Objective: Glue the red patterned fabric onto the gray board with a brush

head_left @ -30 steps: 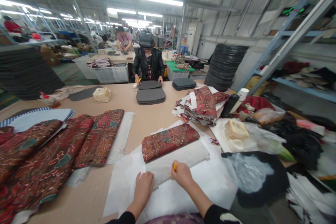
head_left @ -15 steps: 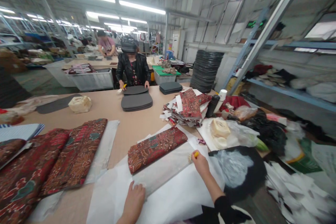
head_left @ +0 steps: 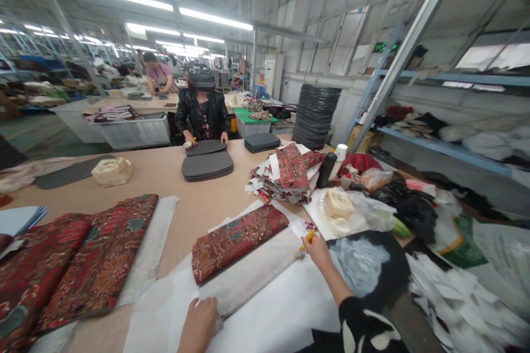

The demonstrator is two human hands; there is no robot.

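My right hand (head_left: pixel 318 249) is closed around the yellow handle of a brush (head_left: pixel 305 242). Its bristles meet the right end of a long pale strip of material (head_left: pixel 252 270). At the strip's near left corner, my left hand (head_left: pixel 200 321) has its fingers curled over the edge. A folded red-brown patterned fabric (head_left: pixel 240 240) lies along the strip's far side. Beneath both are white paper sheets (head_left: pixel 269 309). Right of my right hand is a black piece smeared with whitish paste (head_left: pixel 360 262).
More folded patterned fabric (head_left: pixel 103 253) lies at left. A pile of patterned scraps (head_left: pixel 285 174), a cut-open plastic tub (head_left: pixel 338 203) and bottles (head_left: pixel 327 170) stand at right. Across the table (head_left: pixel 165 174), a co-worker (head_left: pixel 202 107) handles dark oval panels (head_left: pixel 207 165).
My left hand's fingers have gone from spread flat to curled at the strip's corner. The brush in my right hand has tilted along the strip's right end. The whole view has shifted slightly.
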